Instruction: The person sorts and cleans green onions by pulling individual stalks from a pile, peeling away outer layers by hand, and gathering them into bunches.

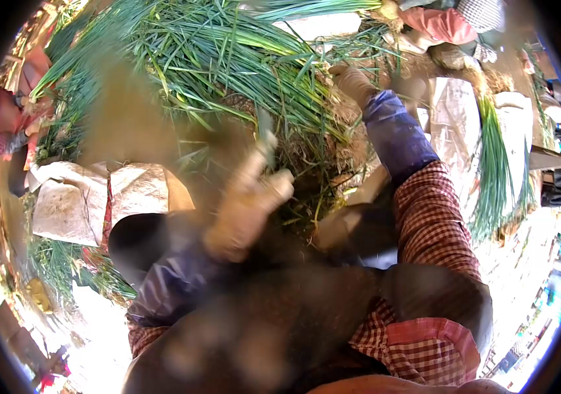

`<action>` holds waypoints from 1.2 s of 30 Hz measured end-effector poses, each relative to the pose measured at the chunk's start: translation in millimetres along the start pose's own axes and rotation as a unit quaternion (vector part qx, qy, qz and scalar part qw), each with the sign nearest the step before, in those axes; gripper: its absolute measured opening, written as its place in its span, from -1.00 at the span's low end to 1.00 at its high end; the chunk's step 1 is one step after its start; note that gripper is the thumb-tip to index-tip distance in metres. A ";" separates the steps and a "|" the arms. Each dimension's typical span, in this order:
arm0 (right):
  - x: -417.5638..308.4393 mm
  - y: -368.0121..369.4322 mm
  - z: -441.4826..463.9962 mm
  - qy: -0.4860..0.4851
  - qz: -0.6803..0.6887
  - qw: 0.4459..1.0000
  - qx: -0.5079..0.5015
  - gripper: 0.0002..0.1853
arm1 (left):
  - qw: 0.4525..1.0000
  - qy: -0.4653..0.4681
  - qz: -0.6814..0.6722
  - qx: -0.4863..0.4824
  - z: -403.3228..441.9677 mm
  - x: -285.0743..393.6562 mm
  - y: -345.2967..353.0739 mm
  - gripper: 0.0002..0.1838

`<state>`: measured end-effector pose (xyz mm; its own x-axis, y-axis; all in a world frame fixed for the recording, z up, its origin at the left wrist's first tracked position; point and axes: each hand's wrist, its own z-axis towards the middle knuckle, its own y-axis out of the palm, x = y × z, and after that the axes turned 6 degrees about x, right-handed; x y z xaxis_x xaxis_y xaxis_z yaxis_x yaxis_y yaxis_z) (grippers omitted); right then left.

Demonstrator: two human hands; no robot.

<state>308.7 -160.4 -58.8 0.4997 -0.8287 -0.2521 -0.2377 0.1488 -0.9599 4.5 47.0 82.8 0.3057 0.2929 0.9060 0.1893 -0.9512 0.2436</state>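
A large heap of long green leafy stalks [228, 59] fills the upper middle, its pale rooty ends toward the right. My right hand [354, 82], in a light glove, reaches to those root ends at the heap's right side; what its fingers hold, if anything, is too small to make out. Lower and nearer to me is my left hand [251, 197], also gloved and blurred, raised above loose leaves and roots [300, 157]. Its finger and thumb point upward, apart, with nothing plain between them. Blue sleeve covers [402, 131] lie over checked sleeves.
White sacks [64, 207] lie at the left and more sacks [454, 131] at the right, with a green bunch [494, 164] across them. One person [441, 26] is at the upper right, another [4, 121] at the far left. Blurry smudges cover parts of the view.
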 end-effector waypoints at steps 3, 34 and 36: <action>30.0 21.1 40.3 0.060 0.115 0.990 0.057 -0.64 | 0.969 -0.221 -0.077 -0.075 -0.9 -36.5 6.9 -0.38; -0.4 11.8 -31.0 0.331 0.034 0.939 -0.090 -0.46 | 0.973 -0.222 -0.052 0.042 45.7 -105.0 3.1 -0.70; -39.1 -39.4 -62.5 0.196 0.002 0.980 -0.018 -0.54 | 0.981 -0.188 -0.030 0.047 48.8 -95.7 6.2 -0.70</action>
<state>246.4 -167.6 -3.5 0.1415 -0.9730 -0.1822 -0.2714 0.1389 -0.9524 21.9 17.8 -19.3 0.6101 0.3796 0.6954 0.2976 -0.9233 0.2429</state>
